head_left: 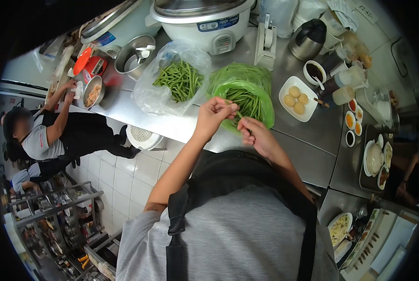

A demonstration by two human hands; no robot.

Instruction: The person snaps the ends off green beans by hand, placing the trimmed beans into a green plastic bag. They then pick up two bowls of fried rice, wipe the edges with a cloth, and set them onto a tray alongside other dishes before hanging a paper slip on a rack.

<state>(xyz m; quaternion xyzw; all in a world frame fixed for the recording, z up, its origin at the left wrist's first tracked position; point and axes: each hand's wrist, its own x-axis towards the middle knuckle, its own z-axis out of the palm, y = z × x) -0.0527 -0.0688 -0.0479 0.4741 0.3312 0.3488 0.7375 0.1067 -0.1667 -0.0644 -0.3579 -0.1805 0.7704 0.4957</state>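
Note:
Over the front edge of an open green plastic bag (265, 89), my left hand (214, 117) pinches a green bean (239, 113) between thumb and fingers. My right hand (257, 135) is close beside it on the right, its fingers closed at the bean's lower end; the exact grip is too small to make out. Many long green beans (247, 100) fill the green bag. To the left, a clear plastic bag (146, 100) lies spread open, with a pile of shorter bean pieces (179, 80) in it.
White rice cookers (218, 23) stand behind the bags. Right of them are a square plate (291, 111) with pale round balls, a bowl of dark sauce (314, 72), a kettle (307, 40) and several bottles. A co-worker (45, 133) works at the left beside a metal bowl (94, 91).

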